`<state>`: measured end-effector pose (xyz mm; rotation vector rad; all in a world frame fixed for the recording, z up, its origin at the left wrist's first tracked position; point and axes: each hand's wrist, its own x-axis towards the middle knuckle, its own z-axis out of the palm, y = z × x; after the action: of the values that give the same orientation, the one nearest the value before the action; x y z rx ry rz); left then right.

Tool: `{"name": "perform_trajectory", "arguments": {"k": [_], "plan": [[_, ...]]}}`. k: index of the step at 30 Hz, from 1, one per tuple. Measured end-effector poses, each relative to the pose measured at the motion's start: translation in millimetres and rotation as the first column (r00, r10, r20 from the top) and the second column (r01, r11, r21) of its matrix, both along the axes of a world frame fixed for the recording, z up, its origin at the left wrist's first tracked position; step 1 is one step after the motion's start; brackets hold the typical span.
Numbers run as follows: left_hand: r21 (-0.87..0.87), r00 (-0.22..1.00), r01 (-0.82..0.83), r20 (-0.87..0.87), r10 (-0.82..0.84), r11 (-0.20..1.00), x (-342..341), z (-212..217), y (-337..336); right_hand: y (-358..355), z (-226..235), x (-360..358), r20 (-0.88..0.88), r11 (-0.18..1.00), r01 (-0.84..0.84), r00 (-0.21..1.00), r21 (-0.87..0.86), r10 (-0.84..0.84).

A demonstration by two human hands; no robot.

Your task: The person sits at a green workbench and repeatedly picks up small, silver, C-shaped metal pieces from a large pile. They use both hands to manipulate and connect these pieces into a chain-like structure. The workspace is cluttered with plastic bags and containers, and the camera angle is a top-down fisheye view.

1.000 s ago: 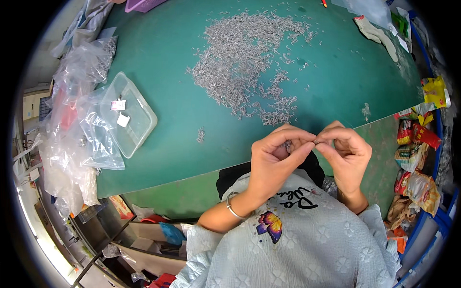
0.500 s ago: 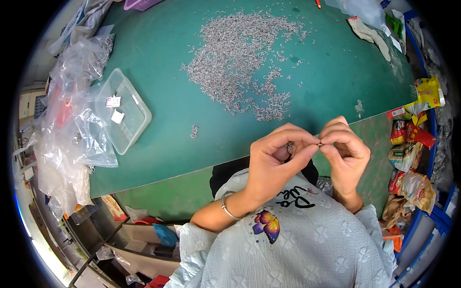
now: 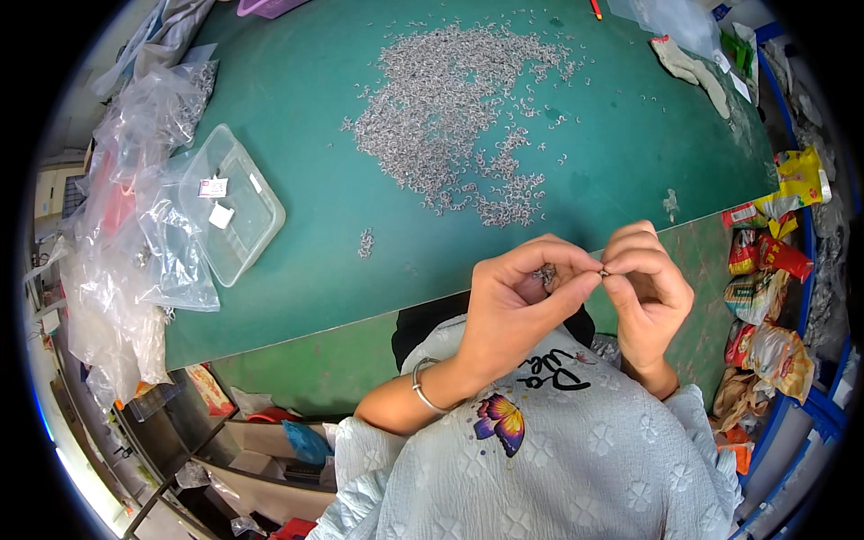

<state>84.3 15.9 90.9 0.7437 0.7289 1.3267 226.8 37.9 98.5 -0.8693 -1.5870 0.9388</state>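
My left hand (image 3: pixel 526 297) and my right hand (image 3: pixel 646 283) meet at their fingertips over the near edge of the green table (image 3: pixel 315 180). Thumb and forefinger of each pinch a tiny dark metal piece (image 3: pixel 604 273), too small to make out fully. Several more small grey metal pieces (image 3: pixel 544 275) are tucked in the curled fingers of my left hand. Beyond the hands spreads a large heap of small curved metal pieces (image 3: pixel 432 108). A little cluster of the same pieces (image 3: pixel 366 243) lies apart, nearer the table's front edge.
On the left lie a clear plastic tub (image 3: pixel 261 216) with small white items and a pile of clear plastic bags (image 3: pixel 117 261). A work glove (image 3: pixel 688 72) rests at the far right. Colourful packets (image 3: pixel 774 355) hang beside the table's right end. A purple basket (image 3: pixel 270 7) stands at the back.
Both hands keep nearly the same place and stay pinched together. The pieces in my left palm show slightly more now.
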Motion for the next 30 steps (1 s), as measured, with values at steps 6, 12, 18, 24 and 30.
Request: {"name": "perform_trajectory", "arguments": {"k": [6,12,18,24,30], "plan": [[-0.010,0.999,0.001,-0.035,-0.001,1.000,-3,3,-1,1,5,-2,0.188,0.976,0.052,0.978,0.213,-0.093],[-0.026,0.999,0.012,-0.038,-0.013,1.000,-6,2,-1,2,7,-4,0.189,0.980,0.027,0.980,0.195,-0.064],[-0.202,0.954,0.249,0.219,-0.205,0.947,-14,-2,2,3,5,-4,0.122,0.991,0.032,0.991,0.132,-0.048],[-0.159,0.943,0.239,0.274,-0.190,0.958,-14,-4,1,2,5,-6,0.094,0.994,0.021,0.995,0.110,-0.031],[-0.168,0.933,0.244,0.308,-0.185,0.955,-15,-5,1,1,4,-8,0.070,0.997,0.015,0.997,0.074,-0.020]]}}
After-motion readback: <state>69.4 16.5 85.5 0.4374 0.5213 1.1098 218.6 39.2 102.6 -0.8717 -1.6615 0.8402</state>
